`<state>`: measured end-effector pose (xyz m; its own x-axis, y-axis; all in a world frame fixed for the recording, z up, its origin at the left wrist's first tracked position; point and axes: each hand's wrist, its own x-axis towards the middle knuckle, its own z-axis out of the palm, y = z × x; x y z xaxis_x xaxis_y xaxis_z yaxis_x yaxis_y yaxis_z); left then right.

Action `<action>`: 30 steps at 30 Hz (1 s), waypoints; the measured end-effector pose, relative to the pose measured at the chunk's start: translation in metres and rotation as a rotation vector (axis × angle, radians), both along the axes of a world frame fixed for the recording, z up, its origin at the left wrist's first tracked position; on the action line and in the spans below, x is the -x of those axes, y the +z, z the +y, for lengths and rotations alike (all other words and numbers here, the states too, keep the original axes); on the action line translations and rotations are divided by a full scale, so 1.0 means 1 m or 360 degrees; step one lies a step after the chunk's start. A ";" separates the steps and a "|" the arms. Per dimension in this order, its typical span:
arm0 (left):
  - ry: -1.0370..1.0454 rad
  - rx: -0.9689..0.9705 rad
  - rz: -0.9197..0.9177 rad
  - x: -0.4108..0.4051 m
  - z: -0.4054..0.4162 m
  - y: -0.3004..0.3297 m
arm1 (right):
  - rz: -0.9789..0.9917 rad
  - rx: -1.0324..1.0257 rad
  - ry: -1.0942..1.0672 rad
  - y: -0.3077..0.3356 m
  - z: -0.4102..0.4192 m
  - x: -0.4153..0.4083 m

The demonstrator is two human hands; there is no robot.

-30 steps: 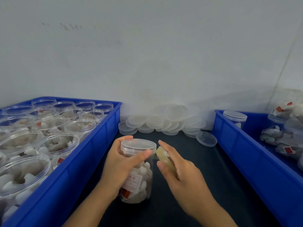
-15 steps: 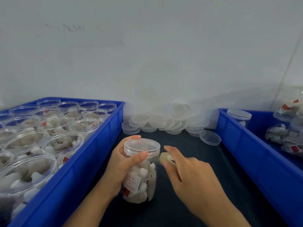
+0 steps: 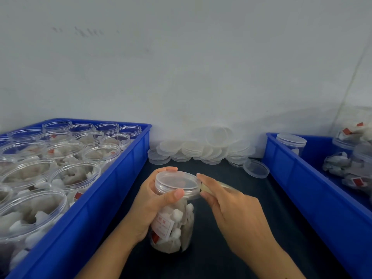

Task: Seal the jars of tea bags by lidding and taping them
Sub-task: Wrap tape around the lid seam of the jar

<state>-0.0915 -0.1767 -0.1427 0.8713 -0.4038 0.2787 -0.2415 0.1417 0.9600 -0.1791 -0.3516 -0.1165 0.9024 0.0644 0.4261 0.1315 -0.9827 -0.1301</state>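
Light: soft, even, fairly bright
Shadows: faint
Focus: slightly soft overall
Edges: wide-angle bending at the frame sides

The right hand (image 3: 237,208) has brought the tape roll (image 3: 213,187) against the jar's lid (image 3: 177,183).

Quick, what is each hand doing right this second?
Left hand: curled round the lidded jar, thumb on the lid's rim.
Right hand: pinching a roll of tape against the lid's edge.

left hand (image 3: 150,204): bare, no sleeve | right hand (image 3: 235,214): bare, no sleeve
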 end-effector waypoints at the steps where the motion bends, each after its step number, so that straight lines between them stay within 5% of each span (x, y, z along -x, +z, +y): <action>1: -0.0002 0.0004 -0.0005 0.000 0.000 0.000 | -0.0032 0.0029 0.0004 0.000 -0.001 0.000; 9: -0.0004 -0.0235 -0.0105 0.003 0.000 0.004 | -0.0069 -0.0004 -0.0053 -0.005 -0.003 -0.003; 14: 0.0236 -0.1133 -0.0448 0.015 0.004 0.033 | -0.0122 -0.0091 -0.0072 -0.015 -0.010 -0.007; 19: 0.0408 -0.1472 -0.0575 0.029 -0.011 0.045 | -0.0054 -0.0087 -0.0100 -0.021 -0.015 -0.010; 30: -0.0148 -0.1091 -0.0284 -0.005 0.000 0.046 | 0.0022 0.0019 -0.0188 -0.007 -0.007 -0.005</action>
